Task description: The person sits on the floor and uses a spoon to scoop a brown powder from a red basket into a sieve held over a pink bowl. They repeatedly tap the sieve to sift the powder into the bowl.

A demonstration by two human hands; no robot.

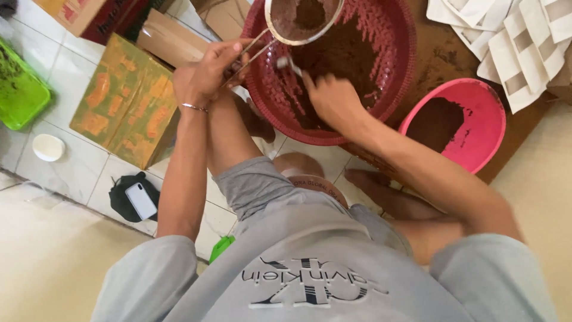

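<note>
Left hand (205, 74) grips the sieve (301, 21) handle; right hand (333, 101) pinches a spoon (289, 64). Tilting could spill brown powder (339, 53) past the red basket's rim (405, 71)

Single view only: head-worn camera, no second view to share scene with. Looks steeply down over wearer's own chest and grey shirt (310, 262), both forearms running up frame. Faces tiled floor (77, 77); frame top is farthest from body. Close range: red perforated basin (393, 71) cut by top edge, pink bowl (476, 119) right, cardboard box (128, 101) left.
</note>
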